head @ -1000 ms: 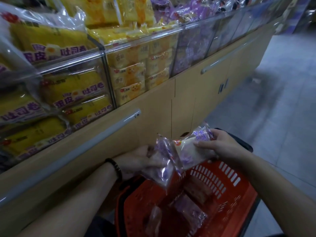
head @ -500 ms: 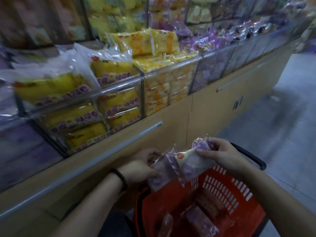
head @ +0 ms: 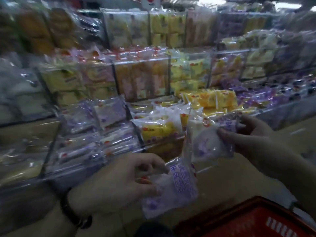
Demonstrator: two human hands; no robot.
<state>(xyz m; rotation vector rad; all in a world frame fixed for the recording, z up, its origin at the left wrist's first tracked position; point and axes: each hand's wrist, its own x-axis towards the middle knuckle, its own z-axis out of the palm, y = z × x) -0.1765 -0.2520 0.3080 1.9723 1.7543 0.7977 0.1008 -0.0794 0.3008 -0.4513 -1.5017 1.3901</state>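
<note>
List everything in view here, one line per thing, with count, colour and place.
clear plastic packet with purple print: one, white and purple, low centre, held by the left hand
second clear purple-print packet: one, white and purple, right of centre, held by the right hand
red plastic shopping basket: one, red, bottom right corner
yellow wrapped packets: many, too blurred to count, yellow, in the shelf bins behind the hands
purple wrapped packets: many, purple and white, in the clear bin at left
black bead bracelet: one, black, on the left wrist
left hand: one, low centre, gripping a packet
right hand: one, right side, pinching a packet
</note>
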